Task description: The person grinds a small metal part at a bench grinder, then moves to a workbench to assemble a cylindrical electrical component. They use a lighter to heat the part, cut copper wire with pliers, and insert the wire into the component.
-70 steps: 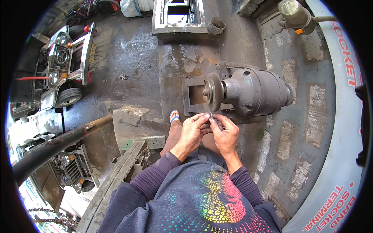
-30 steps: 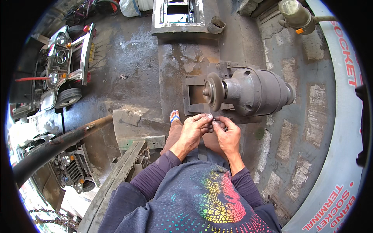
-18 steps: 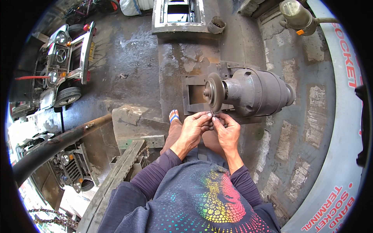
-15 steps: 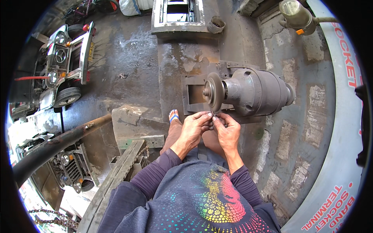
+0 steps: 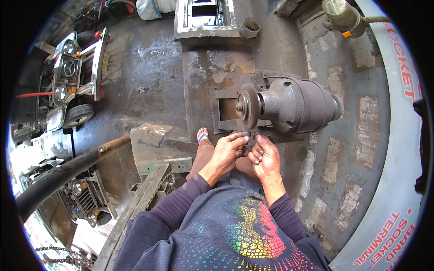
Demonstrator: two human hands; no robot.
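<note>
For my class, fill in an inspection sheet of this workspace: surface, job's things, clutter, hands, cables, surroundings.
Surface: floor stained and worn.
Job's things: grey motor-like machine with a wheel on its shaft.
Clutter: open can beside a metal frame; white sack.
Hands: left hand and right hand near the wheel, fingers curled; anything pinched is too small to tell.
Cables: nothing seen that is clearly a cable.
Surroundings: vehicle front and pole at left, banner at right.

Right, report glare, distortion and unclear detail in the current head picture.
Head view: glare whitens patches around the long dark metal pipe at left; head view: fisheye distortion bows the wide pale grey-blue banner with red lettering; head view: detail at the fingers of the bare left hand is too fine to tell whether they hold anything.
</note>
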